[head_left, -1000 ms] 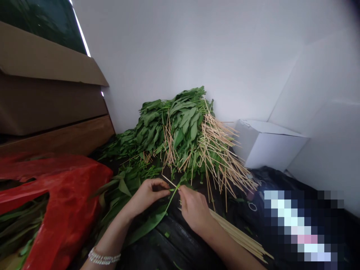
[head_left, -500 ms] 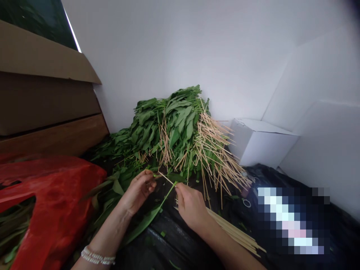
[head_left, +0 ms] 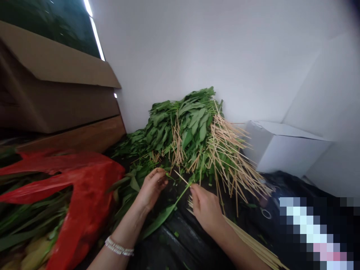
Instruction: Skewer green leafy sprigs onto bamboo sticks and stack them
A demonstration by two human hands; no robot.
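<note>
My right hand (head_left: 206, 208) pinches a thin wooden skewer (head_left: 181, 177) together with the stem of a long green leaf (head_left: 163, 217) that hangs down over the black sheet. My left hand (head_left: 152, 187), with a bead bracelet at the wrist, has its fingertips pinched on a small green leaf bit near the skewer's tip. Just beyond both hands rises a pile of skewered green leaves (head_left: 191, 131). A bundle of bare skewers (head_left: 253, 247) lies under my right forearm.
A red plastic bag (head_left: 81, 195) with long green leaves lies at the left. Brown cardboard boxes (head_left: 56, 97) stand behind it. A white box (head_left: 284, 148) sits at the right against the white wall. Black plastic sheet (head_left: 182, 243) covers the surface.
My left hand let go of the leaf stem, drew a little left and now pinches a small green bit. The right hand keeps the skewer and leaf. The camera shifted.
</note>
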